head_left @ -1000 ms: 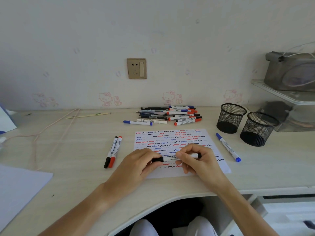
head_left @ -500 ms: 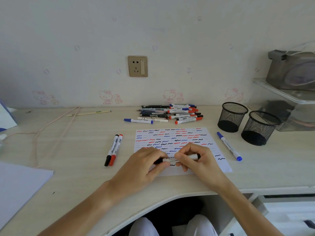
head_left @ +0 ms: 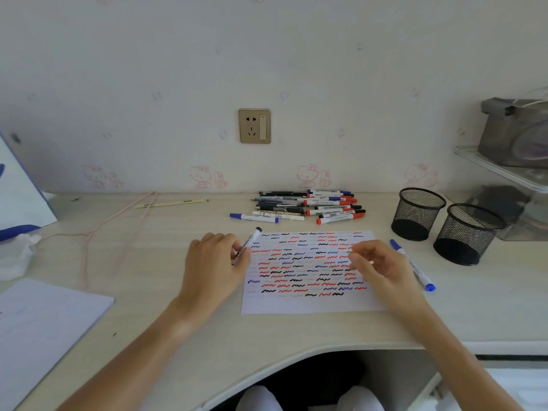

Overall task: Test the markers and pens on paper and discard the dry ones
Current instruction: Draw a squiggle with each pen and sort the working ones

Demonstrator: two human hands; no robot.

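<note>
A white sheet of paper (head_left: 308, 302) covered in red, blue and black squiggles lies on the desk in front of me. My left hand (head_left: 212, 264) holds a white marker with a black cap (head_left: 252, 240) just off the sheet's left edge, cap end pointing away from me. My right hand (head_left: 384, 272) hovers over the right side of the sheet, fingers loosely curled and holding nothing. A blue-capped marker (head_left: 413, 265) lies just right of the paper. A pile of several markers and pens (head_left: 311, 206) sits behind the sheet, with one blue marker (head_left: 253, 217) at its left.
Two black mesh pen cups (head_left: 418, 215) (head_left: 470, 234) stand at the right. A clear shelf unit (head_left: 504, 170) is behind them. A pink cord (head_left: 118, 216) trails on the left, with a white pad (head_left: 44, 327) at the near left.
Both hands held the black marker over the paper. My right hand has let go, and my left hand has carried the marker to the left, past the sheet's edge.
</note>
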